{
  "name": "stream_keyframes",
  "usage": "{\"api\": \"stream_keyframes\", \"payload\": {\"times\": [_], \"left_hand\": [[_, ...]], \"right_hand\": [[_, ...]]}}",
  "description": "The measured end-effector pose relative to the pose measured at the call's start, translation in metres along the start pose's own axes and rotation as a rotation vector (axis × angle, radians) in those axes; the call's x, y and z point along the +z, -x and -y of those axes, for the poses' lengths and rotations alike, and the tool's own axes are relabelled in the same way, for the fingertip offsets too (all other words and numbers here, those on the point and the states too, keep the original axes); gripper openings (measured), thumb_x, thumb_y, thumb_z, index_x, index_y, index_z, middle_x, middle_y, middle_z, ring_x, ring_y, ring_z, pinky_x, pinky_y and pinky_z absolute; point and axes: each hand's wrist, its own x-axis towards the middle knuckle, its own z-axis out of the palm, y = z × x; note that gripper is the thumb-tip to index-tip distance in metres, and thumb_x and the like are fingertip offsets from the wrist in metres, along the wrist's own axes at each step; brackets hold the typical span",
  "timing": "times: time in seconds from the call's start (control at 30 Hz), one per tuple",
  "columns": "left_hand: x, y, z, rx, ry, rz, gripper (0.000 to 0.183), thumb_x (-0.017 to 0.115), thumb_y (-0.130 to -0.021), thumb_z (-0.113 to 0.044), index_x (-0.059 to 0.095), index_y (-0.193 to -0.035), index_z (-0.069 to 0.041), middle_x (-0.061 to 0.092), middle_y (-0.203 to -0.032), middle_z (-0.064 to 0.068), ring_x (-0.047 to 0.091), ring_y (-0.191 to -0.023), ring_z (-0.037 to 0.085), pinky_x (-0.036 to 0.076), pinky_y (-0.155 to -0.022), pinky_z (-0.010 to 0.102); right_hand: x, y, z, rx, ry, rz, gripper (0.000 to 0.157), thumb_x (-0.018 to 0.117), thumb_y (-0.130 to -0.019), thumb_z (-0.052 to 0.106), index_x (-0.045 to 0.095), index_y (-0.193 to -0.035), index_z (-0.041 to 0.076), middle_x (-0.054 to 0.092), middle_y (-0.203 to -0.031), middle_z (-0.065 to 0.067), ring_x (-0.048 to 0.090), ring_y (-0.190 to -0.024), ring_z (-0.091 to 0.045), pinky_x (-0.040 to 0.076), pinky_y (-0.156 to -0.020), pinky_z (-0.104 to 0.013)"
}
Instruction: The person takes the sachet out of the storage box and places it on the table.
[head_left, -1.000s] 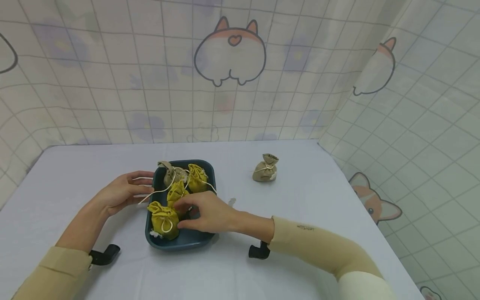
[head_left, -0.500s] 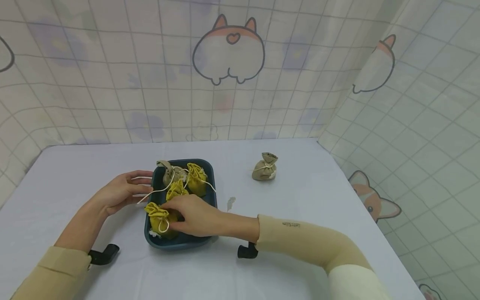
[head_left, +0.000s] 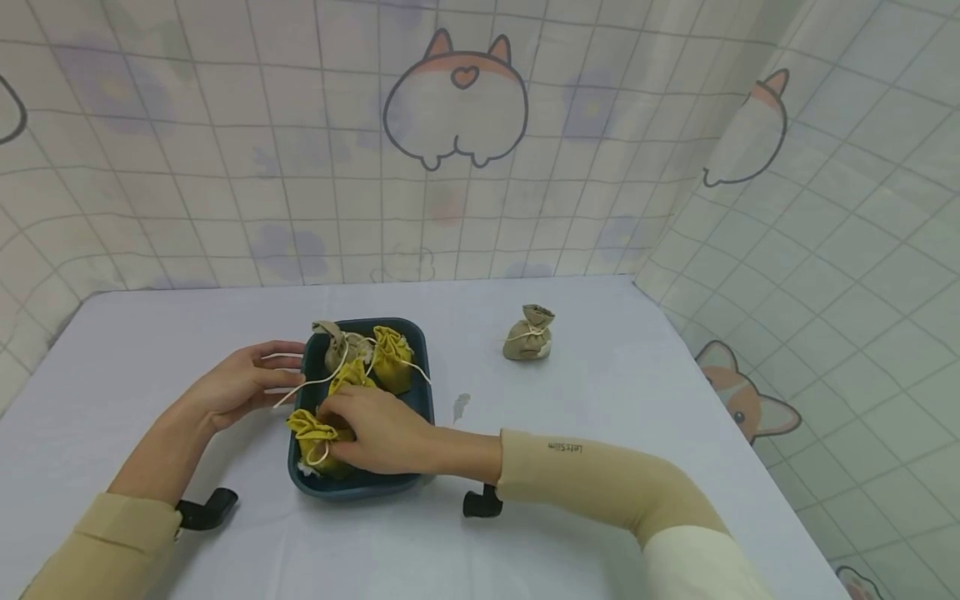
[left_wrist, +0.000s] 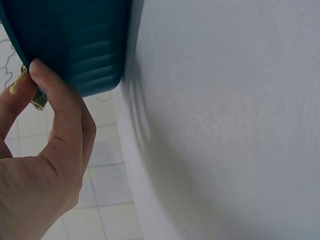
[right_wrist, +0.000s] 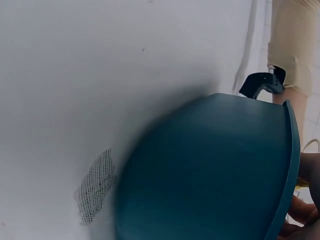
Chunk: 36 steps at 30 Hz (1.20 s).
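Note:
A dark teal tray [head_left: 360, 492] holds several small drawstring pouches. My right hand [head_left: 382, 429] reaches in from the right, thumb and fingers around the front yellow pouch [head_left: 307, 427], hiding much of it. Behind it lie a second yellow pouch [head_left: 351, 375], partly covered by the hand, a third yellow pouch [head_left: 393, 367] and a beige pouch [head_left: 334, 357] at the back left. At the tray's left side, my left hand [head_left: 243, 383] has its fingers extended against the rim; the left wrist view shows a fingertip [left_wrist: 42, 72] touching the outer wall.
Another beige pouch [head_left: 527, 340] stands on the white-covered table [head_left: 600, 400], right of the tray. A grey mark [head_left: 461, 407] is on the cloth between them. A white cord [head_left: 311, 383] hangs over the tray's left rim. A patterned curtain [head_left: 300, 167] rises behind the table.
My right hand has shifted left within the tray, from beside the front yellow pouch to around it. The left hand has stayed at the tray's left rim.

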Motion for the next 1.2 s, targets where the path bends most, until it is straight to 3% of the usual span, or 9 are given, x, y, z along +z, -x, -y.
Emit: {"api": "stream_keyframes", "payload": {"times": [0.5,0.9,1.2], "left_hand": [[0.002,0.000,-0.002,-0.019,-0.002,-0.004,0.071,0.065,-0.101,-0.011,0.024,-0.157,0.007,0.034,-0.152,0.032,0.064,-0.108,0.014,0.055,-0.093,0.031],[0.002,-0.001,-0.001,-0.015,-0.009,-0.015,0.071,0.065,-0.101,-0.010,0.025,-0.157,0.006,0.038,-0.150,0.029,0.064,-0.108,0.017,0.055,-0.094,0.033],[0.001,0.000,-0.001,-0.009,0.014,-0.014,0.071,0.066,-0.100,-0.009,0.025,-0.156,0.006,0.045,-0.144,0.027,0.067,-0.104,0.014,0.056,-0.092,0.033]], "right_hand": [[0.001,0.008,-0.006,-0.023,-0.124,-0.066,0.026,0.069,-0.097,0.010,0.064,-0.122,0.004,0.066,-0.112,0.000,0.056,-0.098,-0.001,0.043,-0.086,-0.009],[-0.025,0.018,-0.007,-0.071,-0.185,-0.145,0.028,0.070,-0.094,0.005,0.064,-0.121,0.002,0.066,-0.113,-0.006,0.058,-0.098,-0.008,0.047,-0.086,-0.014],[-0.042,0.030,-0.012,-0.092,-0.288,-0.221,0.030,0.070,-0.093,0.001,0.064,-0.123,0.000,0.067,-0.109,-0.006,0.056,-0.086,-0.013,0.052,-0.071,-0.021]]}}
